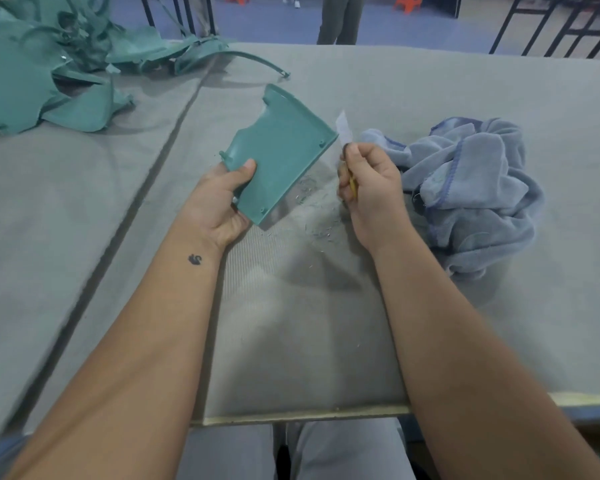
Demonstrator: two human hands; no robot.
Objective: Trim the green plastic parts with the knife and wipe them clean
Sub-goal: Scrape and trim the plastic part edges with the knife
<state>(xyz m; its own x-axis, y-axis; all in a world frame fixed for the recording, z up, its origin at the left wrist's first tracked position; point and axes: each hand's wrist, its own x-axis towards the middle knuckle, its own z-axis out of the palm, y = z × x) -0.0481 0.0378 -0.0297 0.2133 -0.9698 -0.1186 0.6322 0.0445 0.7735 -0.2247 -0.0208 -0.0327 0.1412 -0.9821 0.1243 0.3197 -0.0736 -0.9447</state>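
The left hand (222, 199) grips the green plastic panel (278, 150) by its near left corner, thumb pressed on the upper face and fingers curled underneath, so the part is held tilted above the grey table (430, 84). The right hand (371, 188) is closed in a fist round the yellow handle of a utility knife (345, 133), its pale blade pointing up and away.

The blade stands just beside the panel's far right corner, very near or just touching it; I cannot tell which. The panel's long axis runs from the holding hand away and slightly right, and its straight right edge faces the knife, so that edge looks like the one a trimming stroke would follow. The right hand is the nearer to it.

The panel is a curved, smooth teal shell with a stepped cut-out on its left side and small pegs near its corners. Fine green shavings (323, 230) lie on the table below it. A crumpled blue cloth (471, 188) sits just right of the knife hand, and a heap of further green parts (49, 71) lies well apart at far left.
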